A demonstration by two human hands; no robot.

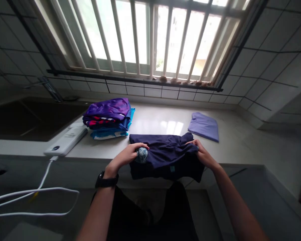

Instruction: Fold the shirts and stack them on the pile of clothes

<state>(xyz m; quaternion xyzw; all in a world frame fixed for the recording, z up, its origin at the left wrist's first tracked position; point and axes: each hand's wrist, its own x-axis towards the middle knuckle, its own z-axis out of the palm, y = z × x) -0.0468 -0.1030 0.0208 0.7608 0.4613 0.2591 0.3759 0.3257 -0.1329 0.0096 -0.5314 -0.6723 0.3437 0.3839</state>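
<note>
A dark navy garment (165, 152), which looks like a folded shirt, lies partly on the counter and hangs over its front edge. My left hand (129, 154) pinches its left side, beside a round pale-blue patterned patch (141, 155). The garment's right side is bunched in the closed fingers of my right hand (202, 154). A small teal mark (172, 169) shows on the hanging part. Behind and left stands a stack of folded clothes (110, 115), purple on top and bright blue below. To the right lies a folded lavender cloth (204, 126).
A white power strip (67, 139) with a white cable (45, 175) rests left of the stack, near the counter's front edge. Beyond it is a dark sink (27, 117) with a faucet (51, 88). Small brownish objects (163, 79) line the sill of the barred window (150, 36).
</note>
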